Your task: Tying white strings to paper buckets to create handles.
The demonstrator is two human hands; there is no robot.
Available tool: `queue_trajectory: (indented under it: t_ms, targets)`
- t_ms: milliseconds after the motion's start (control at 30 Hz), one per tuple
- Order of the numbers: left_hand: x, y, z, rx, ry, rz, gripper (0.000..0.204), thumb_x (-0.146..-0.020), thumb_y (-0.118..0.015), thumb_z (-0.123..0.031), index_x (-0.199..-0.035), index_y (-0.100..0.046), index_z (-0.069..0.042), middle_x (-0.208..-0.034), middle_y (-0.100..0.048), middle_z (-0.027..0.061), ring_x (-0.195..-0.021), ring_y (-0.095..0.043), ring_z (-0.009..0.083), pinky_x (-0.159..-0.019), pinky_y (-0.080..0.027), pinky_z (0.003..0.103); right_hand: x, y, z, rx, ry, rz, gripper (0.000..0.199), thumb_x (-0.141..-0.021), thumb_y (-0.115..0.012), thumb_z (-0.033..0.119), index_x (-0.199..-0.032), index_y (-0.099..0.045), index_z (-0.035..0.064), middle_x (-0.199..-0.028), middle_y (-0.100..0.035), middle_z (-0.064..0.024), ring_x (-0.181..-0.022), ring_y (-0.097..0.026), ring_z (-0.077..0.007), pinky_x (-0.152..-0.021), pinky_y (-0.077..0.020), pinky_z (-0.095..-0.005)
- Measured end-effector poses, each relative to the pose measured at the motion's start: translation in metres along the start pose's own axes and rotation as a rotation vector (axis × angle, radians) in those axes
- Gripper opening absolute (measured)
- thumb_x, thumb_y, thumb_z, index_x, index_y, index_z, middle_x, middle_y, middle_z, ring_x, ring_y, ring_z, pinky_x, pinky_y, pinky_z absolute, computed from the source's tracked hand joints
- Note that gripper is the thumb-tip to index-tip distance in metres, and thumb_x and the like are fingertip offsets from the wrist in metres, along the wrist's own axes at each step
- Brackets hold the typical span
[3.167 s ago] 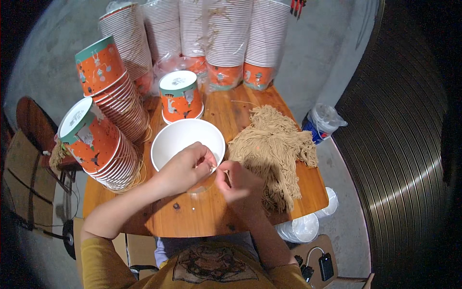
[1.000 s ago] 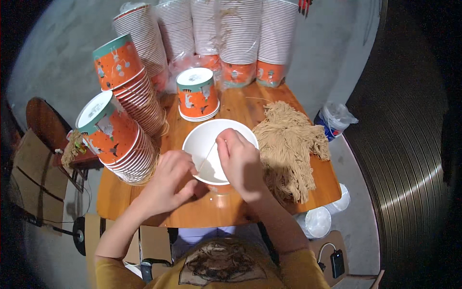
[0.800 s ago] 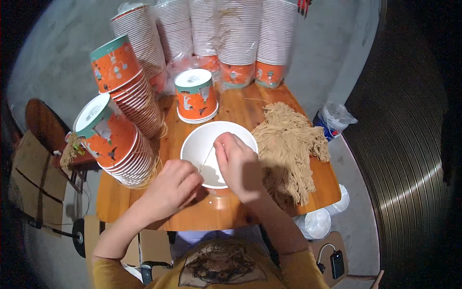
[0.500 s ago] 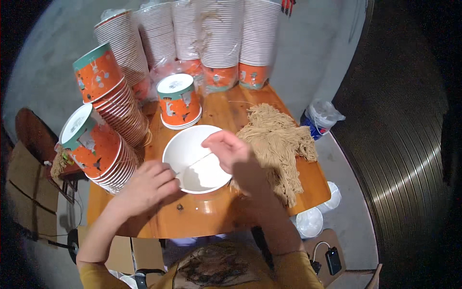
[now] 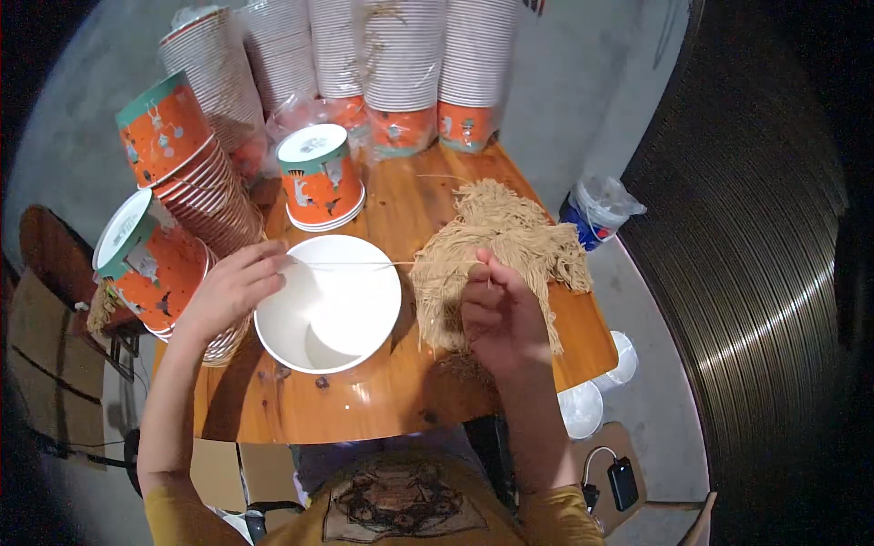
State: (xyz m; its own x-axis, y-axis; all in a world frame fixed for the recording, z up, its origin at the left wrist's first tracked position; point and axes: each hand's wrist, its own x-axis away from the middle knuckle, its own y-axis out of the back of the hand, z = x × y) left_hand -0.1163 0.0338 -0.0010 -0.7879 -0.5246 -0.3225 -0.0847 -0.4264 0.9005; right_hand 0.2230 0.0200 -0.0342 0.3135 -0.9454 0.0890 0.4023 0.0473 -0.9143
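Note:
A thin tan string (image 5: 364, 264) is stretched level between my two hands, across the far part of a white paper bucket's (image 5: 350, 314) open mouth. My left hand (image 5: 232, 289) has its fingers closed on one end, by the bucket's left rim. On the other side my right hand (image 5: 503, 314) pinches the string between thumb and forefinger, with its other fingers curled. That hand is in front of a heap of tan strings (image 5: 510, 237) on the table. The bucket's mouth faces up toward me, and its inside is bare white.
Upside-down orange-and-green buckets (image 5: 319, 187) stand on the wooden table (image 5: 401, 205). Leaning stacks (image 5: 168, 259) crowd the left side, and tall plastic-wrapped stacks (image 5: 401, 82) line the back. A blue pail with a plastic liner (image 5: 596, 214) is on the floor at right.
My hands have moved apart, drawing the string out straight; the right hand went right, off the bucket. My left hand shifted left and away from me. The view has also shifted slightly.

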Motion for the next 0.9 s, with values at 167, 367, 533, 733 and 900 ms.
queue_trajectory:
  t_ms: [167,367,533,733,900]
  targets:
    - [-0.027,0.015,-0.047,0.776,0.556,-0.485,0.021,-0.083,-0.051,0.004,-0.103,-0.053,-0.003,-0.11,-0.055,0.011,-0.106,-0.053,0.0223,-0.09,-0.042,0.031,0.01,-0.028,-0.023,-0.008,0.024,0.044,0.021,-0.093,-0.05,0.011,-0.113,-0.049,0.0041,-0.087,-0.055,-0.0025,-0.069,-0.049,-0.0083,-0.059,-0.0432,-0.0186]
    - [-0.07,0.032,-0.143,1.687,0.757,-0.312,0.054,-0.09,-0.058,-0.011,-0.135,-0.029,-0.005,-0.114,-0.047,0.0051,-0.097,-0.051,0.0128,-0.084,-0.044,0.025,0.014,-0.074,-0.052,0.122,-0.015,0.273,0.028,-0.093,-0.053,0.015,-0.117,-0.047,0.003,-0.093,-0.053,-0.0041,-0.077,-0.051,-0.0095,-0.068,-0.0452,-0.0222]
    - [-0.065,0.04,-0.132,1.697,0.757,0.011,0.04,-0.097,-0.046,-0.019,-0.132,-0.036,-0.002,-0.092,-0.053,0.003,-0.066,-0.048,0.0056,-0.059,-0.043,0.019,0.003,-0.064,-0.047,0.257,0.198,0.253,0.029,-0.092,-0.055,0.016,-0.116,-0.047,0.0023,-0.088,-0.054,-0.0029,-0.073,-0.051,-0.0083,-0.066,-0.0471,-0.0208]
    - [-0.046,0.049,-0.134,1.554,0.842,0.127,0.024,-0.099,-0.042,-0.019,-0.111,-0.055,-0.003,-0.073,-0.056,-0.0014,-0.056,-0.046,0.0044,-0.054,-0.04,0.019,-0.009,-0.021,-0.033,0.317,0.286,0.186,0.022,-0.091,-0.053,0.009,-0.112,-0.05,0.0015,-0.092,-0.056,-0.0025,-0.083,-0.057,-0.0078,-0.073,-0.0509,-0.0196]
    - [-0.05,0.052,-0.137,1.222,0.73,0.14,0.018,-0.096,-0.046,-0.02,-0.102,-0.056,-0.005,-0.064,-0.059,0.0034,-0.053,-0.055,0.013,-0.053,-0.045,0.028,-0.009,0.008,-0.025,0.945,0.322,0.025,0.018,-0.091,-0.054,0.008,-0.108,-0.056,0.004,-0.091,-0.058,-0.0028,-0.08,-0.058,-0.0112,-0.071,-0.0478,-0.0215]
